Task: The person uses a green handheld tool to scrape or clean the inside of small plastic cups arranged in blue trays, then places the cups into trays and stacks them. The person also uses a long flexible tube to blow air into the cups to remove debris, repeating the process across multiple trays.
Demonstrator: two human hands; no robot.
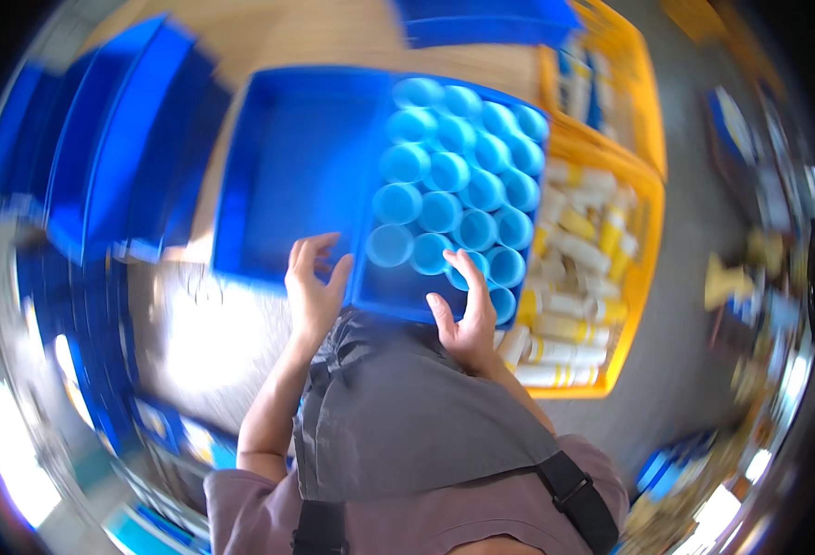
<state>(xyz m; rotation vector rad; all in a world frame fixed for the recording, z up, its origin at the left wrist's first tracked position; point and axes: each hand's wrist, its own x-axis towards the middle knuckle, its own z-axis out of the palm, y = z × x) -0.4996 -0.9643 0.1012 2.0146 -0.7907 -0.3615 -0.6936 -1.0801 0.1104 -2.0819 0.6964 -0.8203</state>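
Light-blue, round, open-topped cups (pixel 440 212) stand in close rows inside a blue bin (pixel 391 289). My right hand (pixel 468 324) is over the near right part of that bin, thumb and fingers apart. Its fingertips reach a cup at the near end of the rows; I cannot tell whether they touch it. Beside it, a second blue bin (pixel 287 166) shows only its bare inside. Over its near right corner is my left hand (pixel 317 289), fingers loosely bent and apart from the thumb, with nothing between them.
Blue bins (pixel 116 129) stand tilted at the left, and another blue bin (pixel 486 23) lies at the far side of the wooden table (pixel 324 37). To the right, a yellow crate (pixel 643 277) holds many white and yellow tubes (pixel 569 328). A dark grey apron (pixel 417 416) covers my front.
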